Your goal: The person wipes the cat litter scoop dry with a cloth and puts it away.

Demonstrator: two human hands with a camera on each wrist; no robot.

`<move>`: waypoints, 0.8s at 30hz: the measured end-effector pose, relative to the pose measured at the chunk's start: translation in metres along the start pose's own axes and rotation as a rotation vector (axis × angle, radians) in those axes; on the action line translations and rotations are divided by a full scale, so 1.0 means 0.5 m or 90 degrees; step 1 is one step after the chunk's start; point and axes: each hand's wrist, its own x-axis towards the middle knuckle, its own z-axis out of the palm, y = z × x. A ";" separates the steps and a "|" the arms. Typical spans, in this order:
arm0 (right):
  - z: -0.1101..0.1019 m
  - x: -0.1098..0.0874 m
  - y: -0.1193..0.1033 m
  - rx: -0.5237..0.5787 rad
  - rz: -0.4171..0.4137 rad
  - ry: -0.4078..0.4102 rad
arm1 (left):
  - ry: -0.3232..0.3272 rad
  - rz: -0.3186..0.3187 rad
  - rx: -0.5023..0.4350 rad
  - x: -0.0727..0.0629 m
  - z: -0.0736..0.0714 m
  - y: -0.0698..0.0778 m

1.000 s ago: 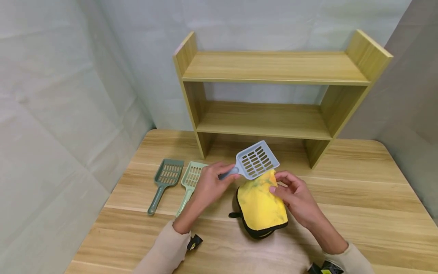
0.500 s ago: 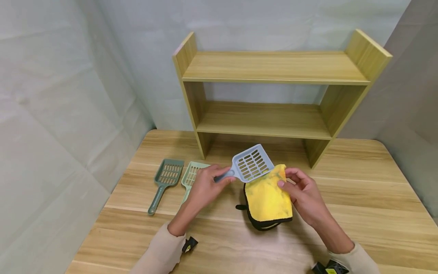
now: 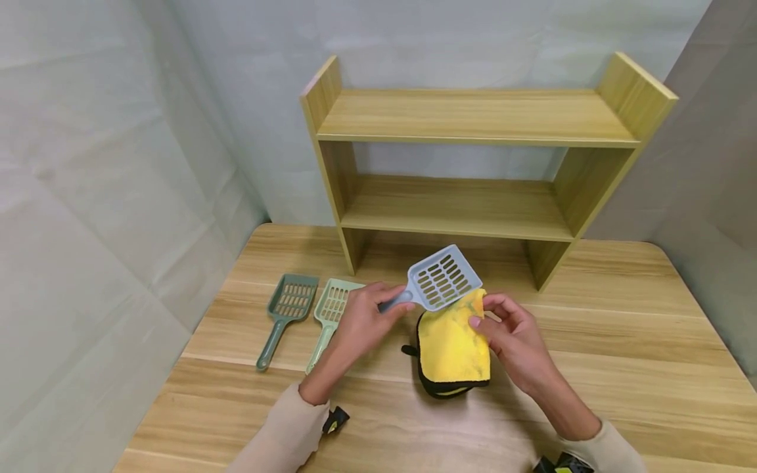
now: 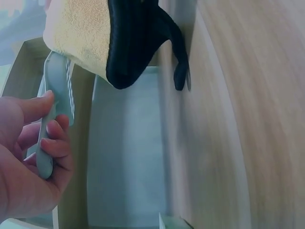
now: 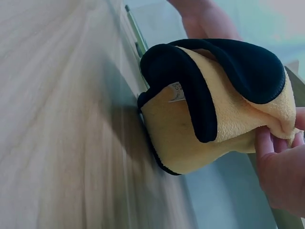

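Yellow cloth (image 3: 453, 349) is pinched between thumb and fingers of the right hand (image 3: 516, 340). The left hand (image 3: 367, 318) grips a blue scoop (image 3: 442, 278) by the handle; two green scoops (image 3: 282, 318) lie left of that hand; beyond, a shelf (image 3: 464, 205).

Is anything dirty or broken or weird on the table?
The yellow cloth pinched by the right hand has grayish smudges, so it looks dirty. I see nothing spilled, and no break shows in the blue scoop.
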 end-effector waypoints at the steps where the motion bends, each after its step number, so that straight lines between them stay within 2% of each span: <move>1: 0.002 0.000 0.001 -0.001 0.002 -0.006 | -0.001 0.000 -0.001 0.001 0.001 0.002; 8: 0.011 -0.002 0.008 -0.011 0.014 -0.059 | -0.004 -0.003 -0.008 0.008 0.009 0.013; 15: 0.014 -0.002 0.011 -0.024 0.030 -0.095 | 0.003 0.001 0.011 0.009 0.013 0.018; 19: 0.013 -0.003 0.007 -0.041 0.040 -0.088 | 0.007 -0.004 0.001 0.007 0.011 0.017; 24: 0.009 -0.006 -0.007 -0.092 0.067 -0.043 | 0.011 -0.015 0.004 0.003 -0.001 0.016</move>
